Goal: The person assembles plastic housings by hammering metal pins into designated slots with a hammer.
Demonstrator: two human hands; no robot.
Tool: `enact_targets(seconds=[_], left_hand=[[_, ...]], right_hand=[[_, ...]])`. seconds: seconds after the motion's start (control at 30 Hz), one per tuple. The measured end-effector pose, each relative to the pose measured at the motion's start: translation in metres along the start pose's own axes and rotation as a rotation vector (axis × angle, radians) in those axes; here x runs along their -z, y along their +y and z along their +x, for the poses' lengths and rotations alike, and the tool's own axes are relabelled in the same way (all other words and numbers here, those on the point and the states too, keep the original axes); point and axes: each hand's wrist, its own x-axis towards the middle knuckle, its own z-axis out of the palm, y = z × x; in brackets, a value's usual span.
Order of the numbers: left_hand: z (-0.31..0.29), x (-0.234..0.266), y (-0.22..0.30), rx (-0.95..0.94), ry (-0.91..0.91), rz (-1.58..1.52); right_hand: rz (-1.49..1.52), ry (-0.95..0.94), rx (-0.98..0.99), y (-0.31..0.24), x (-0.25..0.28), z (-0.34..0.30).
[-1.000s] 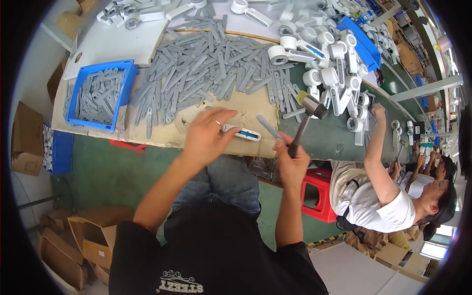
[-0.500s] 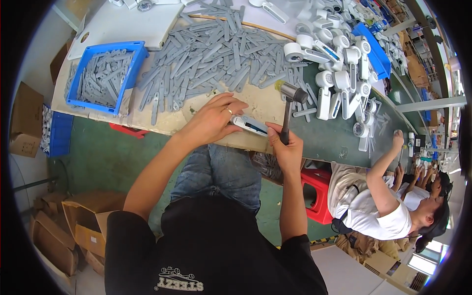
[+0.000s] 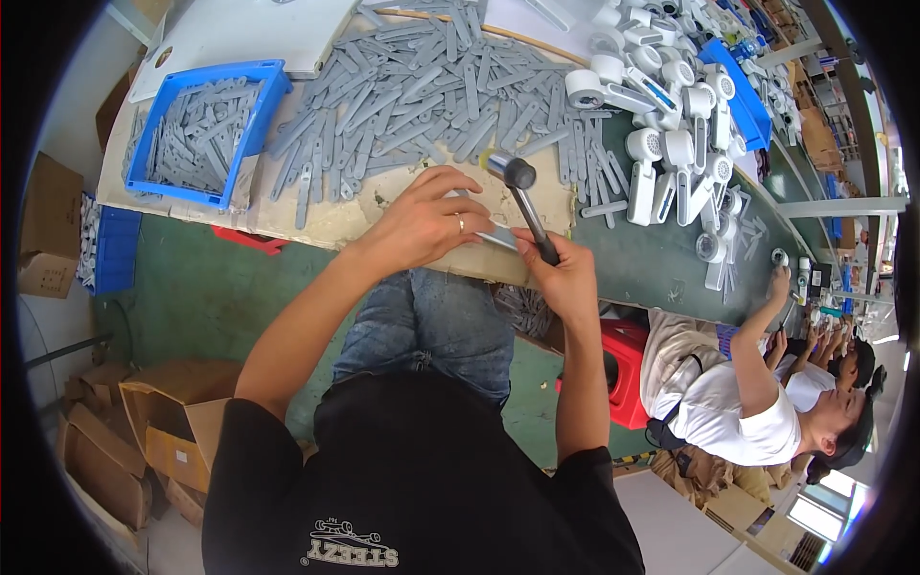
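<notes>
Near the centre of the frame, one pale grey elongated piece [image 3: 499, 236] is positioned between the two hands, above the front edge of the worktable [image 3: 551, 198]. Its left portion is covered by the left hand [image 3: 422, 222], whose fingers are bent and gripping it; a ring [image 3: 461, 223] is worn on one finger. The right hand [image 3: 563, 273] has its fingers closed around the handle of a hammer [image 3: 527, 209], with thumb and fingertip at the piece's right end; whether they pinch it cannot be told. The hammer stands tilted, head toward the top of the frame and apart from the piece.

Upper centre: a heap of loose grey strips [image 3: 422, 105]. Upper left: a blue tray [image 3: 225, 72] containing further grey parts. Upper right: white round-headed units [image 3: 677, 146] grouped closely on and beside a dark green surface [image 3: 642, 264]. Right side: a co-worker in a white top [image 3: 757, 422], beside a red stool [image 3: 628, 379]. Lower left: opened cardboard boxes [image 3: 206, 417].
</notes>
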Motion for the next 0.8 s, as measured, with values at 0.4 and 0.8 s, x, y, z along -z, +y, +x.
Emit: enact_targets(seconds=[0.4, 0.8], left_hand=[[0.001, -0.001, -0.007, -0.133, -0.022, 0.095], [0.013, -0.011, -0.008, -0.238, -0.117, 0.199]], right_hand=[[0.245, -0.089, -0.370, -0.007, -0.001, 0.004], [0.381, 0.093, -0.304, 0.001, -0.017, -0.014]])
